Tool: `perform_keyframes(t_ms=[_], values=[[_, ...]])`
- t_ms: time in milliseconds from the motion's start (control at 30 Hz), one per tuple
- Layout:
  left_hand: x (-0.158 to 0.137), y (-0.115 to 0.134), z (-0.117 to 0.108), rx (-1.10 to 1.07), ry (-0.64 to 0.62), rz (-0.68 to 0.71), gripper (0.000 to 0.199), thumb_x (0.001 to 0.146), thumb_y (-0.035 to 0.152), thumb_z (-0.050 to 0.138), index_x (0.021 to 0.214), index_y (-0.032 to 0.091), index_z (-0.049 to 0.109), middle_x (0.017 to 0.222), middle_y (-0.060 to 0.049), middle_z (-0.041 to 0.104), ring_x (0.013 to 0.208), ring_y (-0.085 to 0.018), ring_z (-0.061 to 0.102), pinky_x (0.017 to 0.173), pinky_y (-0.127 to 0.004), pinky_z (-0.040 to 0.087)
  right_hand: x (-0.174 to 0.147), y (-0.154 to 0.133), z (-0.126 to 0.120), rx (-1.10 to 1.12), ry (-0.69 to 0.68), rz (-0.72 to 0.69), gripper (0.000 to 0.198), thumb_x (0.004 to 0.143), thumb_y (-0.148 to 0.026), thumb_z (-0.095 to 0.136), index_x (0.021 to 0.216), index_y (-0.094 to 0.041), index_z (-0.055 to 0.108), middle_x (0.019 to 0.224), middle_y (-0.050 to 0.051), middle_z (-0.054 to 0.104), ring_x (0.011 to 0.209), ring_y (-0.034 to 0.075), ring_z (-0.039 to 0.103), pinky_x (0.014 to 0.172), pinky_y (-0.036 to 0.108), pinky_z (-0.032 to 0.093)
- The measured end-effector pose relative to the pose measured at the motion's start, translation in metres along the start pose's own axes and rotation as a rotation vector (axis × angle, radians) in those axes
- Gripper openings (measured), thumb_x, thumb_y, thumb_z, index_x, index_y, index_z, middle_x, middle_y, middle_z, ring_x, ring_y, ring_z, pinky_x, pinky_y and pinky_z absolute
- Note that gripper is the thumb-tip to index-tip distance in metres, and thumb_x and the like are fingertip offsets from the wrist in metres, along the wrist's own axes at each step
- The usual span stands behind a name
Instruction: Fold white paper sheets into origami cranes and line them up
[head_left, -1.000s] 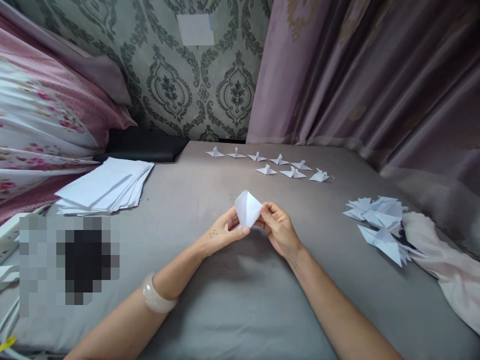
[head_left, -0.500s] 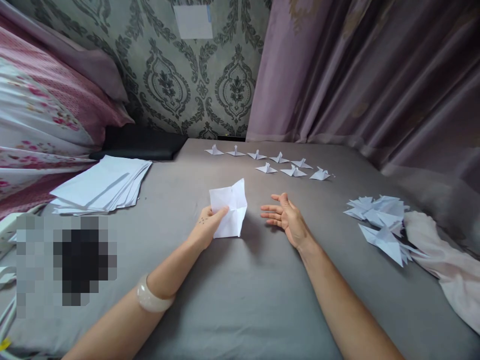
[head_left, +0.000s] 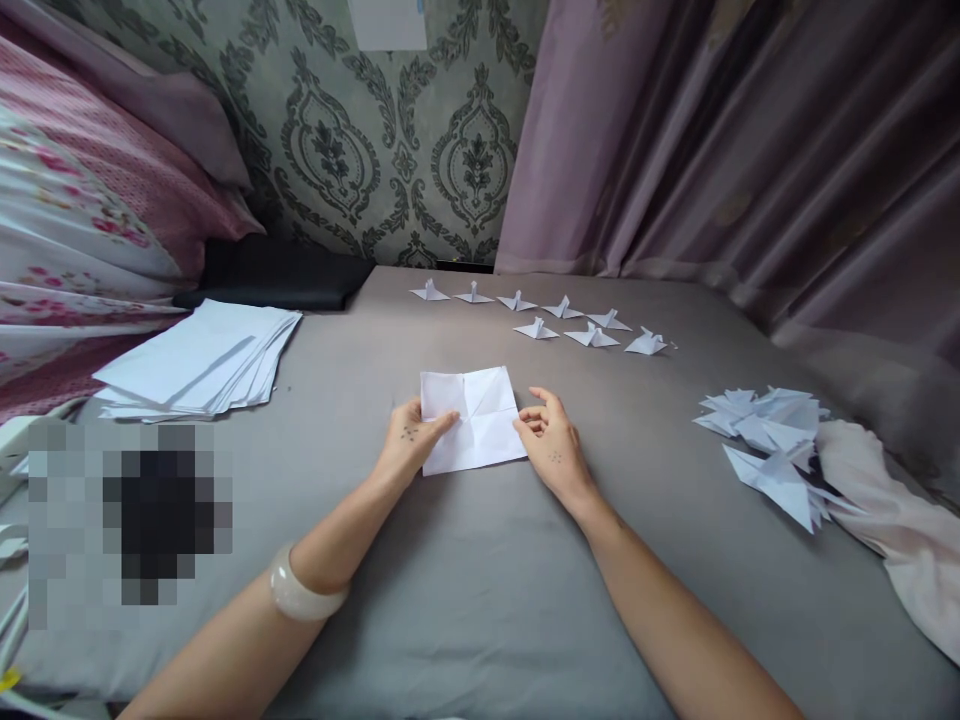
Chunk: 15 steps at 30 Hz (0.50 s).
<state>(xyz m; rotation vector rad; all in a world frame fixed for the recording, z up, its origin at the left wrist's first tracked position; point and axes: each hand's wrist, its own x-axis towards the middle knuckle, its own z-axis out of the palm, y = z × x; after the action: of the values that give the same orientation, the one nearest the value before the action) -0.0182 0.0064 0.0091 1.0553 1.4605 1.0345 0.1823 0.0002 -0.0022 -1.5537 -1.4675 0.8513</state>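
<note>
Damask-patterned wallpaper (head_left: 405, 165) and mauve curtains (head_left: 637, 150) form the backdrop to a surface spread with gray cloth (head_left: 457, 590), where a person holds a creased sheet of white paper (head_left: 484, 440) between two bare hands. Opened nearly flat, the sheet shows fold lines crossing near its middle and lies at the center of the scene, in front of the arms. Gripping its left side is the left hand (head_left: 409, 440), thumb laid over the paper, a pale bangle (head_left: 304, 590) around that forearm. Opposite, the right hand (head_left: 553, 445) pinches the right edge with its fingers partly curled. Beyond them, eight folded paper birds (head_left: 592, 336) stand in two staggered rows. At left, a loose stack of white paper (head_left: 199, 355) rests near a black item (head_left: 281, 272); at right, a heap of folded paper pieces (head_left: 776, 420) sits beside pale pink fabric (head_left: 892, 520).
</note>
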Motion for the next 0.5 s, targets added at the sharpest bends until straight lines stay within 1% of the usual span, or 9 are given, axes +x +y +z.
perform_keyframes(t_ms=[100, 167, 200, 267, 333, 367, 400, 467, 500], values=[[0.004, -0.002, -0.004, 0.197, 0.068, 0.066, 0.044, 0.066, 0.04, 0.071, 0.1, 0.013, 0.061, 0.088, -0.01, 0.069, 0.078, -0.024, 0.064, 0.061, -0.028, 0.048, 0.002, 0.004, 0.002, -0.051, 0.017, -0.096, 0.035, 0.081, -0.022, 0.053, 0.115, -0.018, 0.05, 0.091, 0.005, 0.065, 0.071, 0.014, 0.062, 0.069, 0.029, 0.051], [0.006, -0.004, -0.007, 0.351, 0.133, 0.105, 0.051, 0.07, 0.037, 0.069, 0.113, 0.014, 0.054, 0.086, -0.008, 0.067, 0.079, -0.023, 0.063, 0.065, -0.032, 0.048, 0.003, 0.005, 0.004, -0.123, 0.035, -0.156, 0.028, 0.083, -0.021, 0.051, 0.11, -0.019, 0.053, 0.092, 0.006, 0.064, 0.072, 0.015, 0.061, 0.071, 0.031, 0.051], [0.006, -0.005, -0.009, 0.423, 0.158, 0.146, 0.057, 0.071, 0.035, 0.067, 0.121, 0.015, 0.049, 0.087, -0.007, 0.066, 0.078, -0.022, 0.062, 0.068, -0.033, 0.048, 0.003, 0.005, 0.004, -0.167, 0.035, -0.19, 0.026, 0.083, -0.019, 0.05, 0.109, -0.019, 0.054, 0.095, 0.007, 0.063, 0.074, 0.016, 0.061, 0.073, 0.033, 0.051], [0.005, -0.007, -0.01, 0.561, 0.202, 0.304, 0.065, 0.073, 0.029, 0.065, 0.131, 0.015, 0.039, 0.1, -0.01, 0.062, 0.083, -0.022, 0.06, 0.074, -0.037, 0.048, 0.002, 0.005, 0.002, -0.268, 0.022, -0.282, 0.028, 0.082, -0.015, 0.049, 0.109, -0.02, 0.055, 0.104, 0.009, 0.06, 0.085, 0.019, 0.06, 0.077, 0.035, 0.051], [0.001, -0.008, -0.009, 0.707, 0.222, 0.523, 0.063, 0.076, 0.025, 0.063, 0.132, 0.015, 0.038, 0.12, -0.016, 0.052, 0.098, -0.025, 0.056, 0.084, -0.042, 0.045, -0.001, 0.003, -0.002, -0.377, 0.007, -0.386, 0.032, 0.081, -0.009, 0.047, 0.11, -0.02, 0.057, 0.112, 0.011, 0.057, 0.098, 0.022, 0.056, 0.082, 0.036, 0.049], [-0.002, -0.007, -0.007, 0.78, 0.21, 0.63, 0.056, 0.078, 0.026, 0.062, 0.129, 0.016, 0.042, 0.127, -0.017, 0.047, 0.107, -0.027, 0.052, 0.089, -0.044, 0.041, -0.003, 0.002, -0.004, -0.429, -0.008, -0.434, 0.033, 0.081, -0.007, 0.046, 0.108, -0.021, 0.059, 0.113, 0.01, 0.056, 0.102, 0.023, 0.053, 0.084, 0.036, 0.048], [-0.005, -0.007, -0.005, 0.852, 0.17, 0.722, 0.047, 0.08, 0.027, 0.061, 0.124, 0.018, 0.048, 0.13, -0.017, 0.046, 0.114, -0.029, 0.048, 0.094, -0.046, 0.037, -0.006, 0.001, -0.005, -0.477, -0.035, -0.473, 0.034, 0.081, -0.004, 0.044, 0.105, -0.021, 0.061, 0.112, 0.009, 0.057, 0.103, 0.023, 0.052, 0.086, 0.036, 0.047], [-0.012, -0.005, 0.0, 0.958, 0.007, 0.85, 0.032, 0.084, 0.034, 0.059, 0.113, 0.023, 0.056, 0.126, -0.012, 0.054, 0.118, -0.029, 0.045, 0.099, -0.047, 0.029, -0.012, -0.001, -0.008, -0.545, -0.106, -0.518, 0.036, 0.081, -0.001, 0.041, 0.1, -0.022, 0.063, 0.106, 0.008, 0.059, 0.101, 0.022, 0.051, 0.087, 0.035, 0.046], [-0.014, -0.004, 0.002, 0.986, -0.092, 0.887, 0.03, 0.085, 0.038, 0.059, 0.111, 0.023, 0.057, 0.122, -0.01, 0.058, 0.117, -0.028, 0.046, 0.1, -0.047, 0.026, -0.015, -0.003, -0.009, -0.566, -0.139, -0.524, 0.037, 0.08, 0.0, 0.04, 0.098, -0.021, 0.064, 0.104, 0.007, 0.06, 0.1, 0.021, 0.051, 0.088, 0.034, 0.045]])
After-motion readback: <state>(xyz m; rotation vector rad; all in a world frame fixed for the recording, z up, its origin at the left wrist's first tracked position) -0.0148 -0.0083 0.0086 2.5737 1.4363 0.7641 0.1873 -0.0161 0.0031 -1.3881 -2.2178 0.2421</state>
